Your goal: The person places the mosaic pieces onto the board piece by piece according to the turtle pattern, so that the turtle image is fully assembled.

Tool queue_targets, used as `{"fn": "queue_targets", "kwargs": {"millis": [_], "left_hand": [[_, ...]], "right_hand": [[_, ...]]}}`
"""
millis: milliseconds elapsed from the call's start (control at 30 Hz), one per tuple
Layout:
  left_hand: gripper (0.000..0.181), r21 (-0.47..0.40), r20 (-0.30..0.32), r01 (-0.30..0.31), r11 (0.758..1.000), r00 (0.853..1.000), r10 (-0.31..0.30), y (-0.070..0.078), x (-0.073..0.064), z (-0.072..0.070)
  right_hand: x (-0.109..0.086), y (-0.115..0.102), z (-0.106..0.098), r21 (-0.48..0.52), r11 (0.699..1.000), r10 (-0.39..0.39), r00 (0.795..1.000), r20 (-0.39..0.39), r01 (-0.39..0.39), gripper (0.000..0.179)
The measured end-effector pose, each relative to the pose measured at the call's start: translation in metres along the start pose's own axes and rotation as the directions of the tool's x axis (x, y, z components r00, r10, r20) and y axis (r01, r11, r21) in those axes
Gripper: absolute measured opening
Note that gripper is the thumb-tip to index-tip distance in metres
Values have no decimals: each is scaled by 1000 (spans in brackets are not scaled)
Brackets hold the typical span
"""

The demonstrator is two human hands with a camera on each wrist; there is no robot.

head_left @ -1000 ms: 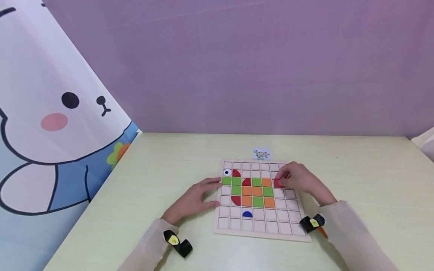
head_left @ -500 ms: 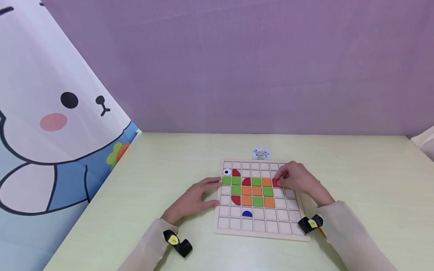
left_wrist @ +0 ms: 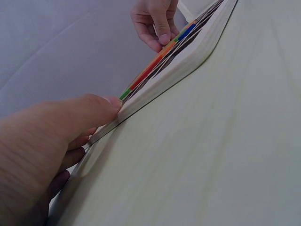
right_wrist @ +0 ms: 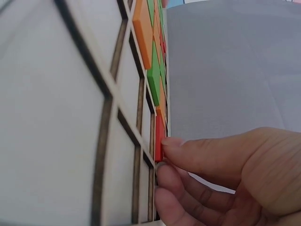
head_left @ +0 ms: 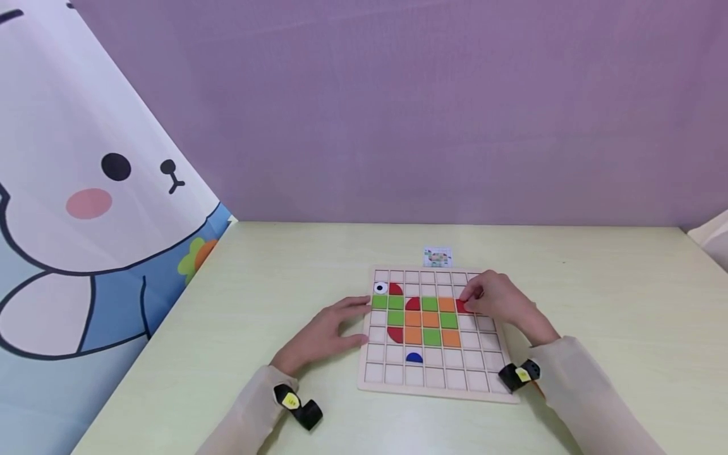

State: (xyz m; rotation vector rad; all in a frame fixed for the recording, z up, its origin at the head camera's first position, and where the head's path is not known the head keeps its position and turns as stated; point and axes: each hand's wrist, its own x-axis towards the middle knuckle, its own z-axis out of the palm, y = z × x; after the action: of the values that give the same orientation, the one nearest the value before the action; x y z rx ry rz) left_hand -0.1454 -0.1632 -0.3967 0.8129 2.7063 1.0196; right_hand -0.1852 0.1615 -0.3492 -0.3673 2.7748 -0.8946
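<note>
A wooden grid board point(head_left: 438, 393) lies on the table, with green, orange and red tiles in its cells. My right hand point(head_left: 500, 302) is over the right part of the board, thumb and fingertips at a red tile point(right_wrist: 159, 139). In the right wrist view the thumb lies on this tile's face, with a finger at its end. It sits beside an orange tile point(head_left: 447, 304), partly covered by the fingers in the head view. My left hand point(head_left: 321, 335) rests at the board's left edge, thumb and fingers spread along it.
A small printed card point(head_left: 437, 257) lies just beyond the board's far edge. On the board are a round eye tile point(head_left: 380, 288) at the upper left and a blue half-round tile point(head_left: 414, 357) near the front. A purple cloth point(head_left: 443, 114) rises behind the table.
My right hand has shifted slightly left, and the red tile with it, closer against the orange tile. The left hand has stayed at the board's edge.
</note>
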Motion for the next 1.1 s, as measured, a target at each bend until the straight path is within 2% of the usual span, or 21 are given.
{"fn": "queue_targets", "kwargs": {"millis": [200,600,1100], "left_hand": [[54,-12,-1,0,1000,1000,0,0,1,1],[54,-5,4,-5,1000,1000,5,-2,2,2],[54,0,-7,-24,1000,1000,24,-4,2,3]], "right_hand": [[-2,0,-1,2,1000,9,1000,13,-9,6],[-12,7,-10,-23,999,-37,999,20,37,7],[-41,29,-26,-44,998,-45,999,22,46,11]]}}
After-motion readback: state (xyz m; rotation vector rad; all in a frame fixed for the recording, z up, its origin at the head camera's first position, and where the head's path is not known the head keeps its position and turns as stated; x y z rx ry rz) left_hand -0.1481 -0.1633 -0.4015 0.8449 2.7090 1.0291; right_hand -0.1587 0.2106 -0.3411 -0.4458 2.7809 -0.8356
